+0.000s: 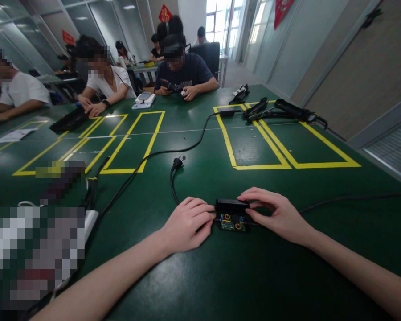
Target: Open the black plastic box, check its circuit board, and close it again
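Note:
An opened power adapter lies on the table in front of me. Its black cover (232,205) is tilted up along the far side, and the circuit board (233,222) shows bare on the near side, with round orange coils on it. At the adapter's left end, my left hand (190,224) is closed, its fingertips gripping where cover and board meet. My right hand (279,216) pinches the right end of the cover between thumb and forefinger. Beyond my left hand, a black power plug (177,163) stands on its cord with its prongs upward.
The green table (187,285) carries yellow tape outlines (260,167). A black cable (167,152) runs across it to a small inline box (227,113). Dark folded gear (290,109) lies at far right. Blurred items lie at left. Several people sit across the table.

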`<state>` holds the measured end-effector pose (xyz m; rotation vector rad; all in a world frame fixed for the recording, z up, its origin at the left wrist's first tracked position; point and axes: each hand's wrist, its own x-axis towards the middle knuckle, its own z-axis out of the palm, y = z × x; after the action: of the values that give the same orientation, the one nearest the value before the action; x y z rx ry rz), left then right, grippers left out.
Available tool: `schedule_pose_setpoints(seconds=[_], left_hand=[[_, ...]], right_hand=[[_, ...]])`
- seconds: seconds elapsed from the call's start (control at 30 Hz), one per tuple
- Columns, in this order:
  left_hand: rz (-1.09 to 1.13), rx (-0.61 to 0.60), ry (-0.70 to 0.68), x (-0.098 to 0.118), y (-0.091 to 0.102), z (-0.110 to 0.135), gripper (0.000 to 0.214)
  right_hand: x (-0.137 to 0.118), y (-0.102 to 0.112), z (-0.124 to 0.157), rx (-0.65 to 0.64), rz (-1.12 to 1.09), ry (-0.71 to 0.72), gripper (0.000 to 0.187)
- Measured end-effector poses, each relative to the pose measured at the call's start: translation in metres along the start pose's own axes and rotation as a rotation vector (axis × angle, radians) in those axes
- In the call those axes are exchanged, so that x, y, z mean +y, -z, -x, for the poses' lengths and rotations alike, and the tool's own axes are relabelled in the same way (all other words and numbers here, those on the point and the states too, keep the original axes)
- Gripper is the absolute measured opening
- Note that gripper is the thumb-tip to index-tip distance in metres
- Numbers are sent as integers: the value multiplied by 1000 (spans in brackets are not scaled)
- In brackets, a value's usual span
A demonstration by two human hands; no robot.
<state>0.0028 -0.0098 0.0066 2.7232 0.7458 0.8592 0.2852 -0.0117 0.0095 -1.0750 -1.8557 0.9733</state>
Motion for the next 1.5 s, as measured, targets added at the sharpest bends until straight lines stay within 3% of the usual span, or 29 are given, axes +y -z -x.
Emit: schedule_pose_setpoints(seconds=[0.47, 0.63, 0.73, 0.9, 1.1, 1.3, 1.4, 1.5], left_hand=[[-33, 42, -45, 0, -1, 0, 14], [-33, 18, -43, 0, -1, 1, 19], [-29, 26, -46, -1, -2, 1, 18], [-29, 17, -9, -1, -4, 2, 19], [-10, 96, 9, -3, -6, 2, 25], [-28, -72, 6, -6, -5, 2, 58], [-3, -142, -33, -5, -5, 2, 49], [10, -94, -28, -3, -6, 0, 39]], right_hand=[[5, 9, 2, -188, 121, 189, 15], [-7, 13, 1, -312, 157, 192, 6], [-13, 14, 1, -359, 171, 219, 13], [-14, 13, 2, -372, 207, 248, 20], [-15, 12, 2, -379, 250, 258, 18], [-15, 9, 1, -368, 318, 308, 13], [-16, 5, 1, -364, 324, 346, 14], [-16, 0, 1, -362, 345, 376, 18]])
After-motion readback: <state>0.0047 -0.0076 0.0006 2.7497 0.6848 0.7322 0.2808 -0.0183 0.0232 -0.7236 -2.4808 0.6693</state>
